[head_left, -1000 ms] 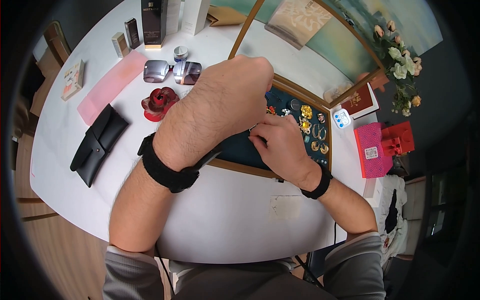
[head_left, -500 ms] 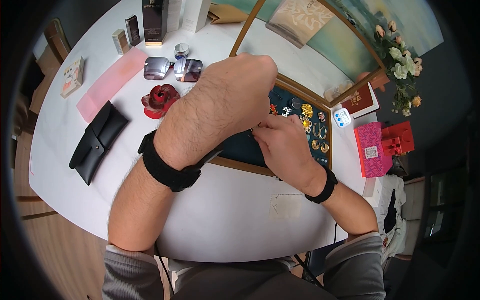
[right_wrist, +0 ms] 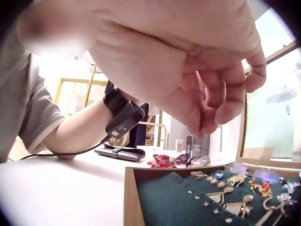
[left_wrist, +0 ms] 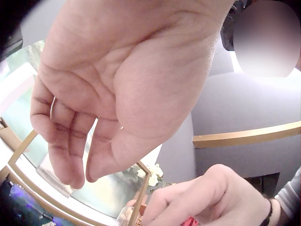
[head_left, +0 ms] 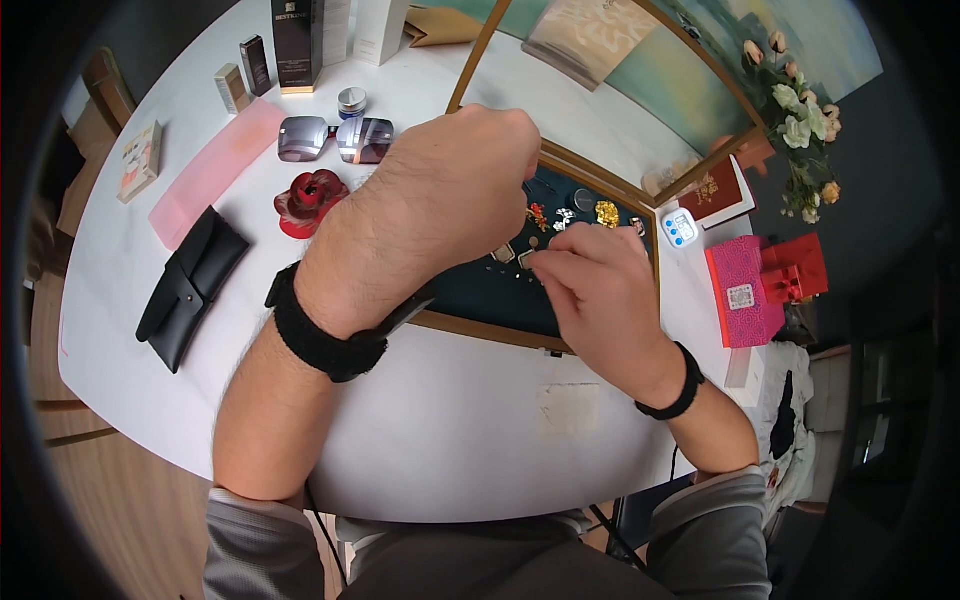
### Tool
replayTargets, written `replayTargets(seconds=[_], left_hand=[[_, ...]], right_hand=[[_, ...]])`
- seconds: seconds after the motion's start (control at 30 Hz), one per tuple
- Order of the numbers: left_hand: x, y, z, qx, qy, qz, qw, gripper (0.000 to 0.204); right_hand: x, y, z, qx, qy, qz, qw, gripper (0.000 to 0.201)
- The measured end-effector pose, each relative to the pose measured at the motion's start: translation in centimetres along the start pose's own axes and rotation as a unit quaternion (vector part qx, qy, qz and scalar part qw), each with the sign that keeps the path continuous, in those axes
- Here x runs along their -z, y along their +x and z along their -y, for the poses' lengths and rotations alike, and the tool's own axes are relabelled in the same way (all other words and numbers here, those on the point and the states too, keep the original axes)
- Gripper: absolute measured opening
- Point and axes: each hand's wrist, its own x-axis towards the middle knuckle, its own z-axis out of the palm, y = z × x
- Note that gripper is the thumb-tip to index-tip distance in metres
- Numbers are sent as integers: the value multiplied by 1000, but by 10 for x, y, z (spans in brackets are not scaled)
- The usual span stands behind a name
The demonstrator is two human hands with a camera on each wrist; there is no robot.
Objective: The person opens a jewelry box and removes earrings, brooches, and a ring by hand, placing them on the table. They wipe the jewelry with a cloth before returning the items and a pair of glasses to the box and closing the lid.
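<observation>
My left hand (head_left: pixel 450 190) hangs over the left part of a wood-framed jewellery box (head_left: pixel 480 330), palm down. Its fingers droop loosely with nothing visible between them in the left wrist view. My right hand (head_left: pixel 605 295) is over the box's right half, thumb and fingertips close together. No object shows at these fingertips in the right wrist view. Two square-framed drop earrings, the nearer earring (right_wrist: pixel 239 206) and the farther earring (right_wrist: pixel 217 195), lie on the dark green lining (right_wrist: pixel 160 197) below them. Small studs (right_wrist: pixel 206 204) lie in a row beside these.
The glass lid (head_left: pixel 640 110) stands raised behind the box. Left of it are sunglasses (head_left: pixel 335 140), a red flower brooch (head_left: pixel 310 203) and a black case (head_left: pixel 190 290). A white timer (head_left: pixel 680 228) and a pink box (head_left: pixel 740 292) are at the right.
My right hand has drawn back to the right, bringing the square earrings and small studs into sight. My left hand stays in nearly the same place.
</observation>
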Motion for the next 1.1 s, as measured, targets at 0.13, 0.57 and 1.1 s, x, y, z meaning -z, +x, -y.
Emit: replayTargets(seconds=[0.13, 0.57, 1.1], left_hand=[[-2, -1, -3, 9, -16, 9, 1000, 20], [-25, -4, -30, -53, -14, 59, 997, 16], [-37, -6, -35, -56, -9, 97, 994, 15]], right_hand=[[29, -23, 2, -23, -2, -14, 1000, 10], [29, -132, 10, -37, 88, 171, 981, 15], [3, -125, 12, 121, -45, 191, 973, 14]])
